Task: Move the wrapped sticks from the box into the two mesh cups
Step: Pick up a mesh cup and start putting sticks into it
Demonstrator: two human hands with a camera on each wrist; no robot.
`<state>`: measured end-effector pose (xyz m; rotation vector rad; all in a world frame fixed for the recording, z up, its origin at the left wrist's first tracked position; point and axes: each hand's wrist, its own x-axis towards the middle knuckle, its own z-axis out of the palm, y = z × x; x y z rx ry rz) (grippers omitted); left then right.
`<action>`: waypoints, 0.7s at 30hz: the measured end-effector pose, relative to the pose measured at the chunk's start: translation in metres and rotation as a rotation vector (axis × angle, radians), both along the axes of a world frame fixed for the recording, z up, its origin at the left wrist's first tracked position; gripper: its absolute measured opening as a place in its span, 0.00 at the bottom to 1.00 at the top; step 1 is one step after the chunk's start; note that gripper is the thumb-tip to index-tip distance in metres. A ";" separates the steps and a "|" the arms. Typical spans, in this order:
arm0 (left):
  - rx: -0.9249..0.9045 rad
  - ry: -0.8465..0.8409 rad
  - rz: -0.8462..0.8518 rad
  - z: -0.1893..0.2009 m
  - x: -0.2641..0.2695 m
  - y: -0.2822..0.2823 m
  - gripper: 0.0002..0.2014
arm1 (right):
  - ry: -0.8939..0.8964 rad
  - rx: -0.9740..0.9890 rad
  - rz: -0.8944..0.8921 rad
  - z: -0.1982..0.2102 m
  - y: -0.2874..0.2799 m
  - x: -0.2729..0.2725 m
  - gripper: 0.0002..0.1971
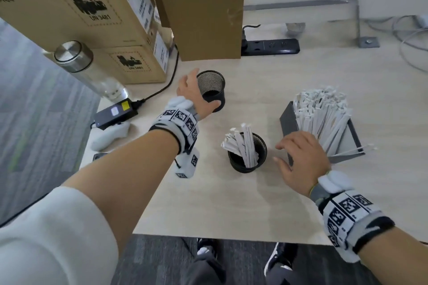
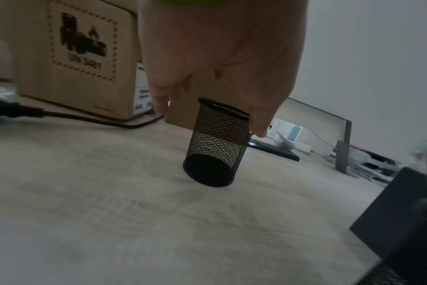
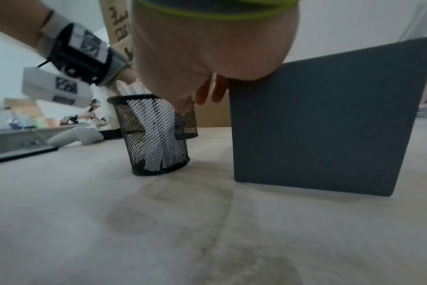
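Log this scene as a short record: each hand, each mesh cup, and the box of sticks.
left hand: fingers and thumb spread either side of the far cup, not closed on it
right hand: open, at the near corner of the box, holding nothing
far cup: upright, empty
near cup: upright, holds a bunch of wrapped sticks
box: holds many wrapped sticks

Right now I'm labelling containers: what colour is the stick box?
Dark grey; the box shows best in the right wrist view.
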<state>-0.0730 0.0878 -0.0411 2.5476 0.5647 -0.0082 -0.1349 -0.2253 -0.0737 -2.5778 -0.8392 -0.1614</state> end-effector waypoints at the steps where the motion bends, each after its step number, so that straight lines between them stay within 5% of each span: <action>1: 0.025 0.035 -0.014 0.002 0.005 -0.001 0.54 | -0.007 -0.014 -0.001 -0.001 0.001 -0.002 0.12; 5: 0.100 0.132 -0.049 0.007 0.024 -0.007 0.52 | 0.002 -0.047 -0.042 0.004 0.007 -0.004 0.14; 10: 0.014 0.060 -0.024 0.000 0.026 -0.007 0.48 | 0.032 -0.113 -0.044 0.008 0.008 -0.005 0.16; 14: -0.066 -0.080 -0.053 -0.004 -0.008 -0.003 0.48 | 0.033 -0.130 -0.042 0.007 0.006 -0.007 0.17; 21: -0.026 -0.009 -0.087 -0.010 -0.094 0.001 0.48 | 0.067 -0.135 -0.036 0.010 0.006 -0.010 0.17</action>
